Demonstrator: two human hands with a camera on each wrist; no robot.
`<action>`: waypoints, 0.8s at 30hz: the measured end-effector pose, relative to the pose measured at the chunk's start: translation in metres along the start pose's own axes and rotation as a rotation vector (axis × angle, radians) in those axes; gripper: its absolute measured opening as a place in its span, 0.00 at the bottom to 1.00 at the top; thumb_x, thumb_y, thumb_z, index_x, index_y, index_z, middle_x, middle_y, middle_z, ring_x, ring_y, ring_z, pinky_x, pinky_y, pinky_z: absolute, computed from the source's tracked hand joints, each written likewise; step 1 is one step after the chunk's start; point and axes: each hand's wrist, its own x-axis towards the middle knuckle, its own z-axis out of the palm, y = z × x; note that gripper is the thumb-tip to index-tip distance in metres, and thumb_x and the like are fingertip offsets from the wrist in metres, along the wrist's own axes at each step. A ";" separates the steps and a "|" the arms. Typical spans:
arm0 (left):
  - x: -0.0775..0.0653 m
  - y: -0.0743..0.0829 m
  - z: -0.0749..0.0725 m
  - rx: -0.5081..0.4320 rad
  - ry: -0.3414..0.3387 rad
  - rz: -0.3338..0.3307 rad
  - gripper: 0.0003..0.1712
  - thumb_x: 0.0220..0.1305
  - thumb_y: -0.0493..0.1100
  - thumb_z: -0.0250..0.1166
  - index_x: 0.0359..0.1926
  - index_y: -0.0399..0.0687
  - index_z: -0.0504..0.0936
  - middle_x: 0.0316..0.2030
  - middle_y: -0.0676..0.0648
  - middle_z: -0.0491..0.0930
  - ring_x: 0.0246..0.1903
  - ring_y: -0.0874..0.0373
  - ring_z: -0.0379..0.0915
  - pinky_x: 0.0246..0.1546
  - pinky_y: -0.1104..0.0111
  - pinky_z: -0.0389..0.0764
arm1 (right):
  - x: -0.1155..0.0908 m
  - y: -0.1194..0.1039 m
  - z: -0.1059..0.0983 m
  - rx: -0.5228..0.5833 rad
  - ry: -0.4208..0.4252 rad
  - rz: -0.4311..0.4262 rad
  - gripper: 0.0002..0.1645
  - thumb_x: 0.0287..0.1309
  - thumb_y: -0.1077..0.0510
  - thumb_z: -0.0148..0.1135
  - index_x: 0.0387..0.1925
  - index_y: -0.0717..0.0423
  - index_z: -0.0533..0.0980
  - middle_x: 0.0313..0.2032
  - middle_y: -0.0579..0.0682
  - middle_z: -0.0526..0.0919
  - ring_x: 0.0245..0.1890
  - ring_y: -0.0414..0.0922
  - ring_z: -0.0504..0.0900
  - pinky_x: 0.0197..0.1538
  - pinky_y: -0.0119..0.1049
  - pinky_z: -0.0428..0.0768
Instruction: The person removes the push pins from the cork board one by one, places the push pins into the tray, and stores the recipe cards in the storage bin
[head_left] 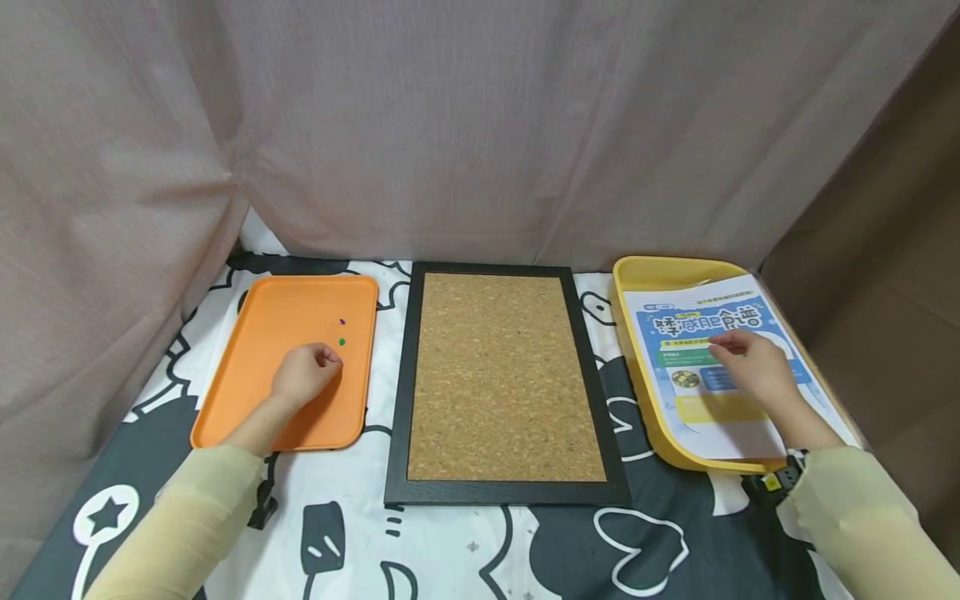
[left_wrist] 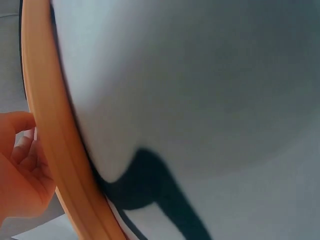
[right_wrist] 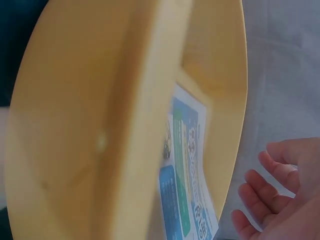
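My left hand [head_left: 307, 373] is over the orange tray [head_left: 285, 308], fingers loosely curled and thumb close to them. Nothing shows between them, though in the left wrist view the tray's rim [left_wrist: 55, 115] hides the fingertips. Just past these fingers on the tray lie a tiny green piece [head_left: 342, 342] and a tiny purple one [head_left: 342, 322]. On the other side, my right hand [head_left: 753, 371] hovers above a printed poster [head_left: 693, 429] with blue, green and yellow blocks. Its thumb and fingers stand apart, holding nothing. The poster lies in a yellow bin [head_left: 628, 358], overlapping its right rim.
Between tray and bin lies a cork board [head_left: 502, 375] in a black frame [head_left: 506, 493]. A black-and-white patterned cloth [head_left: 450, 554] covers the table. Grey-brown curtains [head_left: 480, 125] hang behind and to the sides.
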 end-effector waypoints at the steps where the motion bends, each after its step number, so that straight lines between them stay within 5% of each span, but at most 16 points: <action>1: 0.000 0.001 0.000 0.001 -0.003 -0.004 0.08 0.63 0.41 0.59 0.38 0.39 0.78 0.32 0.42 0.76 0.34 0.51 0.68 0.35 0.66 0.69 | -0.002 -0.002 0.000 -0.004 0.004 -0.004 0.27 0.66 0.46 0.48 0.52 0.65 0.70 0.49 0.66 0.73 0.43 0.58 0.71 0.38 0.47 0.75; 9: 0.001 0.006 0.000 0.004 -0.010 -0.013 0.09 0.63 0.41 0.60 0.39 0.39 0.78 0.33 0.41 0.77 0.33 0.51 0.68 0.33 0.67 0.69 | -0.013 -0.013 -0.005 0.003 -0.013 -0.035 0.23 0.67 0.52 0.47 0.51 0.69 0.70 0.49 0.70 0.72 0.45 0.62 0.71 0.45 0.52 0.73; 16: 0.008 0.014 -0.012 -0.013 0.061 0.089 0.12 0.64 0.45 0.56 0.38 0.39 0.77 0.34 0.41 0.80 0.27 0.53 0.69 0.26 0.69 0.67 | -0.008 -0.007 -0.003 0.010 -0.008 -0.020 0.30 0.67 0.42 0.44 0.54 0.65 0.69 0.51 0.67 0.72 0.46 0.59 0.70 0.42 0.50 0.75; 24: 0.017 0.041 -0.030 -0.079 0.103 0.177 0.26 0.67 0.54 0.54 0.55 0.39 0.72 0.53 0.38 0.74 0.52 0.44 0.69 0.52 0.53 0.71 | -0.013 -0.051 -0.003 0.061 0.051 -0.138 0.31 0.69 0.45 0.43 0.57 0.69 0.66 0.55 0.72 0.69 0.56 0.67 0.66 0.53 0.61 0.66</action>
